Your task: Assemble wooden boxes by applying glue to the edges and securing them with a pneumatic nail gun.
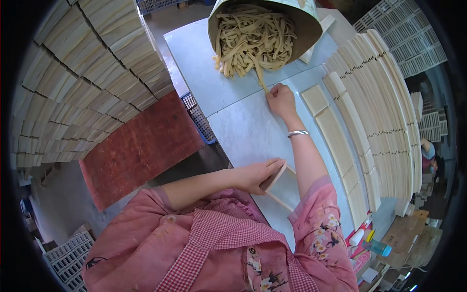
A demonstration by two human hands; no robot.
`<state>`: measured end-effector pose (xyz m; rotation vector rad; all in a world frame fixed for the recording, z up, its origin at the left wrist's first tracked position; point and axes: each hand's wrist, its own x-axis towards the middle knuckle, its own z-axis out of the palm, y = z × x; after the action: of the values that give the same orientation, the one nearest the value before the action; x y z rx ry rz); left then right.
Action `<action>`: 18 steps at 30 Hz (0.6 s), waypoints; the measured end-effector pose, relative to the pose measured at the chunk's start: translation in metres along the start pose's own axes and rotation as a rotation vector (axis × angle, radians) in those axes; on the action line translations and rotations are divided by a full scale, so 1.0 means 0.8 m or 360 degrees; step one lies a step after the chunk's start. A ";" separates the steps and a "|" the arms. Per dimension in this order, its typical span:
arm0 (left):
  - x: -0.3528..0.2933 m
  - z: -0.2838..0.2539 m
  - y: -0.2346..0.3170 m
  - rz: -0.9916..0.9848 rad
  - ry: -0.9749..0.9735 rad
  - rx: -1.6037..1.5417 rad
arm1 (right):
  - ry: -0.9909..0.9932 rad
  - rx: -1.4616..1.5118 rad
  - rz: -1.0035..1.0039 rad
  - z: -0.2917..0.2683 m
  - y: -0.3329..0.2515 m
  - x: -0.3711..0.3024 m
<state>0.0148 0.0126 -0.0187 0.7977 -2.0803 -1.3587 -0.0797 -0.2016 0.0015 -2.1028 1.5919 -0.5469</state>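
My left hand (260, 176) is closed around one side of a small pale wooden frame (279, 200), held upright near the table's front edge, close to my body. Farther out, my right hand (282, 100) pinches the end of a flat tan band (260, 78). The band's other end runs into a tangled heap of similar bands (255, 39). They spill from the mouth of a sack (310, 30) lying on its side at the far end of the table. My right forearm hides part of the frame.
The pale table (233, 121) bears a row of thin wooden slats (335, 151) and long stacks of notched slats (384, 112) on the right. Tall wooden stacks (92, 53) and a red board (141, 146) stand left. A bottle (379, 247) sits at lower right; another person (428, 153) appears beyond.
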 end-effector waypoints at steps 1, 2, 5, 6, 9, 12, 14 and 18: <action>0.000 0.002 0.001 0.0003 -0.0030 0.0001 | -0.0107 0.0026 0.0114 -0.004 0.006 -0.001; -0.001 0.004 -0.001 0.0000 -0.0023 -0.0011 | -0.0076 0.0141 0.0096 -0.013 0.001 -0.008; -0.003 0.008 -0.009 0.0082 0.0051 0.0072 | 0.0133 0.0365 -0.0049 -0.055 0.002 -0.046; -0.004 0.009 -0.010 0.0113 0.0069 0.0100 | 0.0299 0.0483 -0.0200 -0.071 0.004 -0.060; -0.005 0.002 -0.008 0.0126 0.0051 0.0051 | 0.0481 0.0522 -0.0211 -0.125 0.000 -0.111; -0.004 -0.011 0.011 -0.0152 -0.0073 0.0057 | 0.0629 0.1000 -0.0126 -0.155 0.012 -0.172; -0.002 -0.013 0.014 -0.0207 -0.0131 0.0074 | 0.0632 0.0781 -0.0157 -0.162 0.024 -0.199; -0.004 -0.013 0.010 -0.0243 -0.0149 0.0178 | 0.0509 0.0758 -0.0119 -0.157 0.031 -0.231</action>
<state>0.0229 0.0112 -0.0079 0.9747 -2.2227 -1.3931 -0.2169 -0.0429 0.0827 -1.7775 1.3652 -1.2073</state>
